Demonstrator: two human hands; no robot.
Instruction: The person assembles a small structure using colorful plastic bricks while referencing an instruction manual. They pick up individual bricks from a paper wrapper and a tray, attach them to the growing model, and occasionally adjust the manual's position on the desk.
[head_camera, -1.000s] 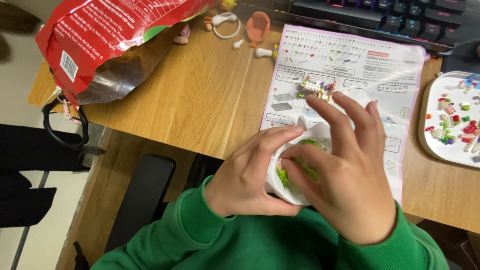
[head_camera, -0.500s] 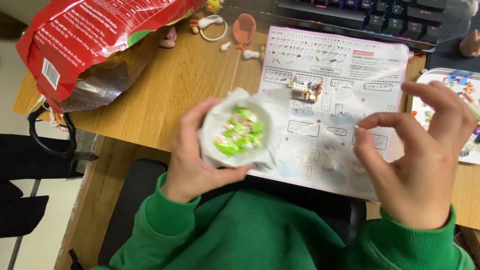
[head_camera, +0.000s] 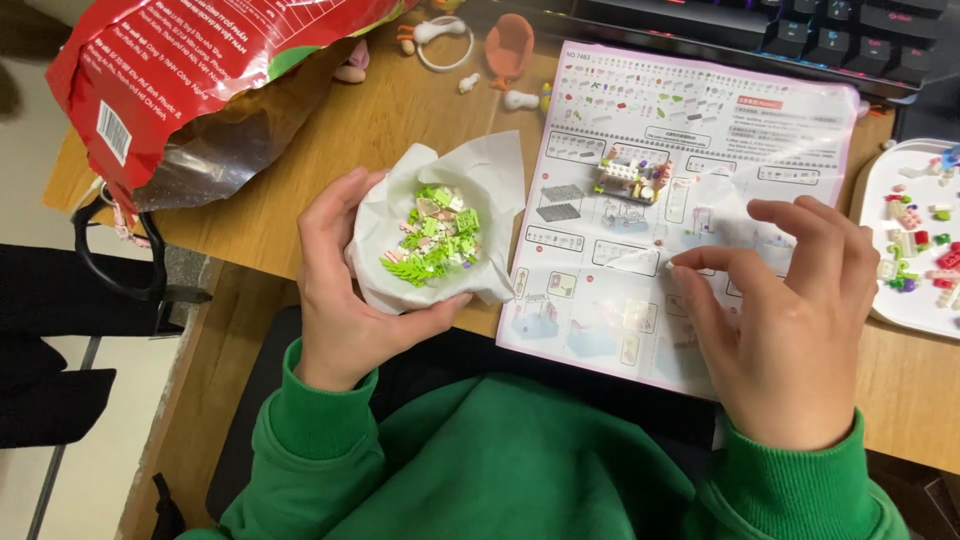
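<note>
My left hand (head_camera: 345, 290) cups an open white plastic pouch (head_camera: 440, 235) holding several small green, pink and white building pieces (head_camera: 432, 240), just above the table's near edge. Over the lower right of the pink-edged instruction sheet (head_camera: 690, 160) hovers my right hand (head_camera: 790, 320), thumb and forefinger pinched on a tiny pale piece (head_camera: 670, 266). A small half-built model (head_camera: 630, 178) stands on the sheet's middle. Both sleeves are green.
A red foil bag (head_camera: 190, 80) lies at the back left. A white plate (head_camera: 885, 300) with several coloured pieces sits at the right edge. A dark keyboard (head_camera: 800, 30) runs along the back. Small toy figures (head_camera: 510, 45) lie behind the sheet. Black straps (head_camera: 100, 250) hang off the table's left side.
My hands came apart from the pouch. The left hand now holds it open to the left, and the right hand moved right, then down onto the sheet with a tiny piece.
</note>
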